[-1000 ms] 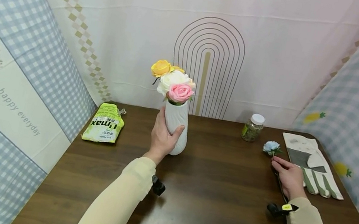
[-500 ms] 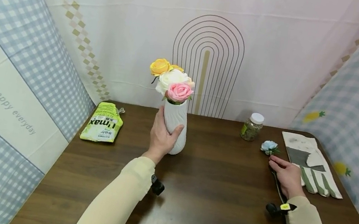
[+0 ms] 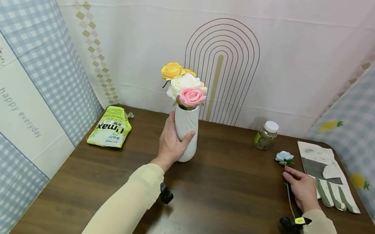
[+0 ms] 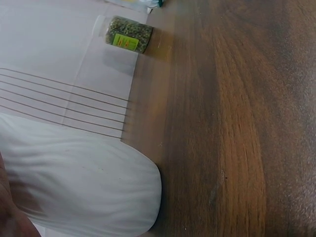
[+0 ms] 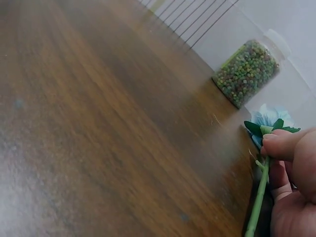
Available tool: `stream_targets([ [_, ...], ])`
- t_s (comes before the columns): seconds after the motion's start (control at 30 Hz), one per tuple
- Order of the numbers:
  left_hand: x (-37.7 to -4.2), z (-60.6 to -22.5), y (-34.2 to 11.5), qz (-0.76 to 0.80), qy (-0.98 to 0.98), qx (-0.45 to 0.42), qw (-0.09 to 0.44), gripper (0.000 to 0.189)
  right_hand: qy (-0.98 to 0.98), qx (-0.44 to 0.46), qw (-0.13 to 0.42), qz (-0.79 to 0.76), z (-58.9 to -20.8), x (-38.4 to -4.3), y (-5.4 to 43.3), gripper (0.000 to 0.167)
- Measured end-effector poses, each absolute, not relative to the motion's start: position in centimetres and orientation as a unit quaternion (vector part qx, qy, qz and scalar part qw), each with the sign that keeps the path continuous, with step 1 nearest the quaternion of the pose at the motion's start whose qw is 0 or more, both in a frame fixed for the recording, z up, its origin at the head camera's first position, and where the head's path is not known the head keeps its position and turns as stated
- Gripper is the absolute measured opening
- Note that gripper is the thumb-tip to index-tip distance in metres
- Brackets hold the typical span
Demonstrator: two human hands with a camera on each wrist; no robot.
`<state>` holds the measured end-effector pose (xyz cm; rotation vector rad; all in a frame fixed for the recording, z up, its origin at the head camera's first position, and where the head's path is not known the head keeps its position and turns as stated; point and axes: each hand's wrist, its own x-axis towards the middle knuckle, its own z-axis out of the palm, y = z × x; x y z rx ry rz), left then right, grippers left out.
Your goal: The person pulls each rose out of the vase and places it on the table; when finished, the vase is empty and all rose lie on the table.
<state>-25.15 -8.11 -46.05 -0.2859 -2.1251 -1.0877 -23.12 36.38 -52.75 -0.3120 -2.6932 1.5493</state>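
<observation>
My left hand point(image 3: 171, 141) grips a white ridged vase point(image 3: 187, 127) round its side, thumb across the front. Out of its mouth rise artificial roses: a pink rose point(image 3: 191, 97), a white rose point(image 3: 184, 85) and a yellow rose point(image 3: 172, 71), with more yellow behind. In the left wrist view the vase point(image 4: 94, 182) shows its rounded base by the wooden tabletop. Over at the right, my right hand point(image 3: 303, 188) pinches a light blue artificial flower point(image 3: 284, 157) by its green stem point(image 5: 259, 197), just below the bloom. The stem runs back beneath the wrist.
A clear jar point(image 3: 265, 136) of green granules with a white lid stands at the back right. White-and-green work gloves point(image 3: 325, 173) lie beyond the right hand. A yellow-green packet point(image 3: 111, 127) lies at the left of the brown table point(image 3: 215, 219). Patterned cloth point(image 3: 141, 36) hangs behind.
The head view has shifted slightly. Both hands keep their hold, the left on the vase and the right on the blue flower's stem, with little other movement.
</observation>
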Motion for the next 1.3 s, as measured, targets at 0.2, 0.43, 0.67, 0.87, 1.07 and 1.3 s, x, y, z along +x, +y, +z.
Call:
stream_targets([
  [0.2, -25.0, -46.2, -7.8, -0.423, -0.824, -0.107, 0.362, 0.086, -0.849, -0.124, 0.024, 0.513, -52.6, -22.8, 36.5, 0.054],
  [0.43, -25.1, -46.2, -7.5, -0.42, -0.82, -0.117, 0.371, 0.087, -0.828, -0.131, 0.095, 0.537, -50.8, -22.4, 36.4, 0.046],
  [0.67, -25.3, -46.1, -7.4, -0.415, -0.819, -0.123, 0.378, 0.088, -0.828, -0.077, 0.141, 0.537, -45.4, -22.6, 33.9, 0.045],
  [0.87, -25.5, -46.0, -7.6, -0.417, -0.814, -0.126, 0.385, 0.087, -0.837, -0.015, 0.141, 0.529, -40.3, -23.0, 29.7, 0.044],
  [1.07, -25.4, -45.9, -7.9, -0.418, -0.814, -0.122, 0.385, 0.087, -0.824, 0.054, 0.136, 0.547, -36.5, -23.2, 24.9, 0.039],
  [1.3, -25.3, -46.1, -8.0, -0.419, -0.815, -0.12, 0.38, 0.086, -0.819, 0.13, 0.111, 0.547, -33.7, -22.9, 20.1, 0.029],
])
